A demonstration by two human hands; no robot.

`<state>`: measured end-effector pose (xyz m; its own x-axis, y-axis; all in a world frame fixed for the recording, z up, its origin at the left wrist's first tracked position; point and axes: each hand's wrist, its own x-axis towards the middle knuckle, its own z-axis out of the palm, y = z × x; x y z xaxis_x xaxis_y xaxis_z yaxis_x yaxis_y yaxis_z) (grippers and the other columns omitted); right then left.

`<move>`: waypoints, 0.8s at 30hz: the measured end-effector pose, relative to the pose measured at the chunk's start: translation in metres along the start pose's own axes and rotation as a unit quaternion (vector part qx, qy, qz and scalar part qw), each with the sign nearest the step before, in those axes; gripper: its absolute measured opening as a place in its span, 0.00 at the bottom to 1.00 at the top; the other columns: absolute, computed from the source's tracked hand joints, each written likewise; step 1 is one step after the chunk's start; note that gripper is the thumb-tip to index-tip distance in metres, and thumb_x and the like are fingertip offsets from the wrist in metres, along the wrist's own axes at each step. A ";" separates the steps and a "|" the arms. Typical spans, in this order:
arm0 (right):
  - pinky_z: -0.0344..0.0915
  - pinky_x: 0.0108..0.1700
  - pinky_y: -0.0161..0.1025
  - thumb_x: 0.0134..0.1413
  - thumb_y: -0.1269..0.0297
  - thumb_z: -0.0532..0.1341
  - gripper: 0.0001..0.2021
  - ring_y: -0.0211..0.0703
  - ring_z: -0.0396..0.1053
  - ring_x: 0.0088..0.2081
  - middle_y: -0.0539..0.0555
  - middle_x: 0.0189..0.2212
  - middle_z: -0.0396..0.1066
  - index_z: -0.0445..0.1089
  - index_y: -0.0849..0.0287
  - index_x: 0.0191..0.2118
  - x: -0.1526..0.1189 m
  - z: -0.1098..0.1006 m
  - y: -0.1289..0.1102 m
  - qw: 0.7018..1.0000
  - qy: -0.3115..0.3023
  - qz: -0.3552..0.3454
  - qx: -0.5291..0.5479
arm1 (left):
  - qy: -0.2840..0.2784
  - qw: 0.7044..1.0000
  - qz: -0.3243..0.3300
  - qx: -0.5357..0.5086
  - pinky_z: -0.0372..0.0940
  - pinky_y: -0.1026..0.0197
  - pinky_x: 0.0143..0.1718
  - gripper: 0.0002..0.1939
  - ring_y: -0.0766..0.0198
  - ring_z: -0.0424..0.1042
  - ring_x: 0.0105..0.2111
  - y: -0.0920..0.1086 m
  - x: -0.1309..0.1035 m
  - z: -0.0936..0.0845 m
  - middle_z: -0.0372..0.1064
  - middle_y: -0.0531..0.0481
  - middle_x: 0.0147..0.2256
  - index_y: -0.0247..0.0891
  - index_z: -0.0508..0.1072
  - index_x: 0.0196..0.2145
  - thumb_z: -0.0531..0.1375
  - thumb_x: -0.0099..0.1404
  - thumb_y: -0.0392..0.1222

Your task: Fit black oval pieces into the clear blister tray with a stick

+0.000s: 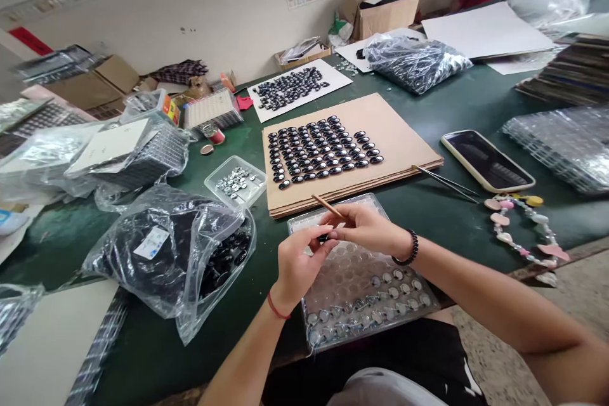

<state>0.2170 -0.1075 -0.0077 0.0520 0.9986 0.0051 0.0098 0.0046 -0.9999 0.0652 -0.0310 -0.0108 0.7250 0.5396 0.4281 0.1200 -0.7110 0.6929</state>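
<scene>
Over a clear plastic tray [333,285] my two hands meet, fingertips together. My left hand [297,260] pinches a small black oval piece [323,238], mostly covered by the fingers. Against the same piece press the fingertips of my right hand [364,228], which also keeps a thin wooden stick [327,205] pointing up and left. Round metallic pieces fill the tray's nearer rows. Just behind it, rows of black oval pieces with shiny centres [328,155] lie on stacked brown cardboard [399,130].
Left of the cardboard are a small box of metal bits [235,183] and a plastic bag of black pieces [176,247]. To the right lie tweezers [447,183], a phone [488,160] and a beaded strap [504,235]. More black pieces cover a white board [299,85] farther back.
</scene>
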 end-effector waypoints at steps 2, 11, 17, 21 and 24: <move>0.63 0.28 0.32 0.48 0.66 0.60 0.10 0.35 0.65 0.28 0.51 0.28 0.67 0.66 0.62 0.39 0.000 0.001 0.000 1.000 0.024 -0.001 -0.017 | 0.005 0.999 0.032 0.009 0.63 0.68 0.27 0.08 0.72 0.66 0.22 -0.002 0.000 0.000 0.72 0.52 0.29 0.39 0.72 0.35 0.61 0.54 0.37; 0.58 0.24 0.30 0.47 0.65 0.61 0.11 0.33 0.62 0.25 0.51 0.28 0.67 0.65 0.61 0.38 -0.002 0.004 0.001 0.995 0.088 -0.025 -0.025 | 0.059 0.995 0.075 0.042 0.62 0.67 0.26 0.06 0.70 0.67 0.24 -0.001 -0.001 -0.002 0.70 0.53 0.25 0.38 0.73 0.32 0.61 0.55 0.33; 0.60 0.26 0.31 0.45 0.59 0.62 0.12 0.35 0.65 0.26 0.53 0.27 0.70 0.70 0.63 0.32 0.003 0.001 0.001 0.995 0.094 0.001 -0.027 | 0.099 0.990 0.058 0.081 0.62 0.68 0.29 0.05 0.70 0.68 0.27 -0.004 0.001 -0.004 0.71 0.52 0.27 0.37 0.73 0.32 0.61 0.54 0.33; 0.56 0.22 0.29 0.43 0.58 0.64 0.13 0.33 0.61 0.23 0.52 0.26 0.70 0.71 0.63 0.32 0.003 0.003 0.001 0.993 0.114 0.010 -0.026 | 0.120 0.983 0.094 0.102 0.62 0.68 0.29 0.07 0.70 0.67 0.25 -0.007 0.001 -0.005 0.71 0.52 0.26 0.36 0.72 0.32 0.62 0.53 0.31; 0.52 0.19 0.28 0.43 0.59 0.63 0.12 0.30 0.56 0.20 0.51 0.24 0.68 0.72 0.63 0.33 0.002 0.005 0.002 0.991 0.126 0.005 -0.039 | 0.129 0.978 0.118 0.118 0.61 0.69 0.28 0.07 0.71 0.66 0.24 -0.008 0.000 -0.006 0.70 0.53 0.25 0.36 0.71 0.31 0.62 0.53 0.31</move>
<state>0.2124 -0.1050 -0.0102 0.2993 0.9541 0.0070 0.0844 -0.0191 -0.9963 0.0603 -0.0232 -0.0130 0.5595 0.4226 0.7130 0.1451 -0.8969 0.4178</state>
